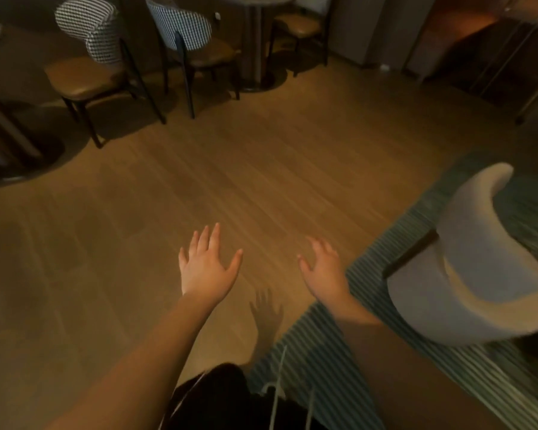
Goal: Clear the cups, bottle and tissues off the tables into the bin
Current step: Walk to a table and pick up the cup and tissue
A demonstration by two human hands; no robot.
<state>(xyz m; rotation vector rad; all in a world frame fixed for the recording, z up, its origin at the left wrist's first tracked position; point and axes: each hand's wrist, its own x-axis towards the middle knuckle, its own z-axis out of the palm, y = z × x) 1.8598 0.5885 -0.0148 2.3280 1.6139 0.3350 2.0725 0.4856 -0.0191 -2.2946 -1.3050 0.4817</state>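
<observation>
Holding my left hand (204,268) and right hand (322,270) out over the wooden floor (261,169), both spread flat and carrying nothing, I see no cups, bottle, tissues or bin anywhere. A round table (255,1) stands well ahead of my hands, between checked chairs (180,26); only its edge shows. I should probably walk there, keeping clear of the pale armchair (472,259) just beside my right hand.

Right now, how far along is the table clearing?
Done: cannot tell; no bin, cups, bottle or tissues in view. In hand: nothing; left hand and right hand are open and empty over the wood floor. Left: unclear; the round table top is barely visible.
</observation>
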